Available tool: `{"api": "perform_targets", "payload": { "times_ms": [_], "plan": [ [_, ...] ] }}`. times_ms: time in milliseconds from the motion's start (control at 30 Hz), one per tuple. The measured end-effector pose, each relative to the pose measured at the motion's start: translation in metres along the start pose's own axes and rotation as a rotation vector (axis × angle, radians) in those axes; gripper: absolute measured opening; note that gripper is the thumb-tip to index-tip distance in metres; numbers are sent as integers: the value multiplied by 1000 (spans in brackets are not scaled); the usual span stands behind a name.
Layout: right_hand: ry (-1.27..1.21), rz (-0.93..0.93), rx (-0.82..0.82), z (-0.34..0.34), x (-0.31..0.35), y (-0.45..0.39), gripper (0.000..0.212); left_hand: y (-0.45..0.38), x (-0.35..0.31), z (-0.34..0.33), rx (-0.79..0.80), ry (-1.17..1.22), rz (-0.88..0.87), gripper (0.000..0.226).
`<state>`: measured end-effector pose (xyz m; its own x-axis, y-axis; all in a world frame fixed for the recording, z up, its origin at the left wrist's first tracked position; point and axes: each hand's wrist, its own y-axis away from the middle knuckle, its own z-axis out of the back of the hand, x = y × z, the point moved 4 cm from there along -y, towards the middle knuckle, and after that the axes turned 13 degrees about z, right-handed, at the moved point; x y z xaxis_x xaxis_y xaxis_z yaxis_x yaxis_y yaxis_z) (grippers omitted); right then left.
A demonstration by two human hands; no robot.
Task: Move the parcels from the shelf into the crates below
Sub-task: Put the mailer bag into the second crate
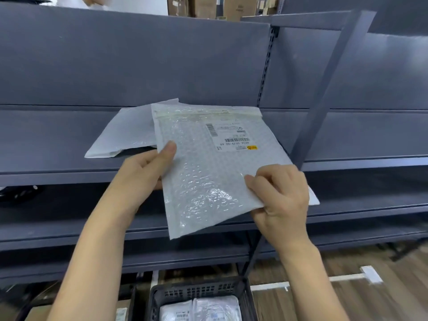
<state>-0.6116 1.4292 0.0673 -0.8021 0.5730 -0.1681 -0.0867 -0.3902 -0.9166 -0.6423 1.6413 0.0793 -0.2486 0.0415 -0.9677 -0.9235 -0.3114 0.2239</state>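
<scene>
Parcel (208, 167): bubble mailer, held tilted in front of the shelf (58, 167)
Left hand (143, 172): pinched on its left edge
Right hand (280, 195): gripped on its lower right corner
Crate (199, 290): seen below, parcels inside

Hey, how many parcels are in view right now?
4: a white bubble-wrap mailer held in both hands, a white plastic mailer on the grey shelf, two white parcels in the black crate; more may lie beneath.
</scene>
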Motion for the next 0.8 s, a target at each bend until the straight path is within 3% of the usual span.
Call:
{"api": "perform_targets", "payload": {
  "times_ms": [100,233,333,467,567,733,800],
  "plan": [
    [-17,1,-16,-4,2,6,46,-1,1,-1,-7,22,-22,16],
    [-80,-66,103,-14,-3,17,50,-3,7,-2,-29,92,-50,23],
    [-119,-161,294,-24,-9,31,59,-6,13,0,-33,148,-64,32],
    [-181,-197,677,-34,-17,56,72,-10,19,5,-53,117,-91,40],
    [-146,-203,721,-32,-24,62,76,-8,16,8,-140,-163,-190,44],
    [-36,-265,419,-15,-27,36,95,-7,9,-11,-224,-838,-351,36],
    [-29,-251,397,-14,-26,31,96,-9,9,-26,-268,-1070,-424,44]
  ]
}}
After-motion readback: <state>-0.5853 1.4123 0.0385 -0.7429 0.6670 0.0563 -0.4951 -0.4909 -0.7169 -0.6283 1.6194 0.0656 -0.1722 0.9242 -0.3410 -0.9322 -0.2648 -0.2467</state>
